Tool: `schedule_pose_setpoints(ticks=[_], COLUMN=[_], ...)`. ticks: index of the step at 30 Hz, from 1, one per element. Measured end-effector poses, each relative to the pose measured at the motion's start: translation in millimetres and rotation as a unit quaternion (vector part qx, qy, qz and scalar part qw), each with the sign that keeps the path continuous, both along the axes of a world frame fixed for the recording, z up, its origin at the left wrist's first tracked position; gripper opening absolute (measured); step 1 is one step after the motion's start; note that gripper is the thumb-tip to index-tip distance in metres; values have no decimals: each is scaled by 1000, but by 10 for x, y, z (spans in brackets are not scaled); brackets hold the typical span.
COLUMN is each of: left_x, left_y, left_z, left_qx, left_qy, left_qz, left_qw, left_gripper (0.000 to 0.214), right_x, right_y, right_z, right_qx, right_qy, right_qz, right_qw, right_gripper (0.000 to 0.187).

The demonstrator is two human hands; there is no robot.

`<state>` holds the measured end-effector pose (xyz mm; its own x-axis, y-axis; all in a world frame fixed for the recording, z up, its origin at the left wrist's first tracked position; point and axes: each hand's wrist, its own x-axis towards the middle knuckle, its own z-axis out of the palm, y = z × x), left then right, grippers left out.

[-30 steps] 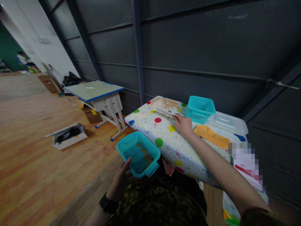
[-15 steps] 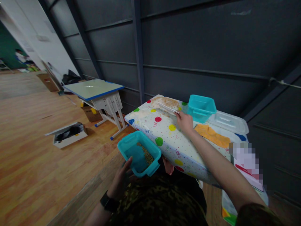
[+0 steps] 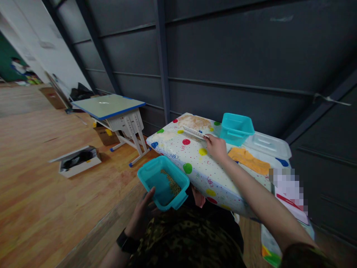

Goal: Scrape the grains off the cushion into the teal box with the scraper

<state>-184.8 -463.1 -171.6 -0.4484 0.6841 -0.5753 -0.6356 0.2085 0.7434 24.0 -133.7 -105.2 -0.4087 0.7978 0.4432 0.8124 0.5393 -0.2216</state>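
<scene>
The left hand (image 3: 142,214) is gripping a blue-green plastic tub (image 3: 156,182) with small green beans (image 3: 172,184) inside, holding it just in front of the table with the dotted white cloth (image 3: 195,165). Farther out, the right hand (image 3: 216,147) is pinching a flat white plastic strip (image 3: 194,132) that is lying on the cloth beside a pile of tan grains (image 3: 195,120). A second blue-green plastic tub (image 3: 237,128) is sitting just behind.

Teal tub (image 3: 152,178): open-topped rectangular plastic with a lip handle at its near end, held tilted just off the near edge of the table (image 3: 195,163), cupped from below by the left hand (image 3: 142,214). A thin streak of small green beans (image 3: 171,183) lies along its floor. White strip (image 3: 195,132): flat, narrow, ruler-like, pinched at its near end by the right hand (image 3: 216,148), lying low over the table top with its far length against the tan grain pile (image 3: 195,121).
</scene>
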Motion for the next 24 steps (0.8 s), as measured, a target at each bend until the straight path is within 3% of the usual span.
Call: schedule_pose_setpoints(ticks=[3,8,14,19,24], left_x=[13,42,27,25,16], left_y=[-7,-33,-29,-5,5], left_z=[16,71,-1,-14,7], left_qx=[7,10,7,7,-3], left_qy=[11,23,15,11,13], left_qz=[-3,-4,-9,-12,-17], left_qw=[1000,1000,1000,1000,1000], left_gripper=[50,46,53,50,49], right_x=[43,72,46,47,23], right_y=[-35,-73,-104,-154,-203], right_z=[-21,-41,-1,40,88], right_qx=[-4,-9,-6,-8,2], right_qy=[-11,-6,-19,-19,-43], right_qz=[-25,-6,-21,19,-17], right_qw=[1000,1000,1000,1000,999], right_gripper=[41,40,44,43,44])
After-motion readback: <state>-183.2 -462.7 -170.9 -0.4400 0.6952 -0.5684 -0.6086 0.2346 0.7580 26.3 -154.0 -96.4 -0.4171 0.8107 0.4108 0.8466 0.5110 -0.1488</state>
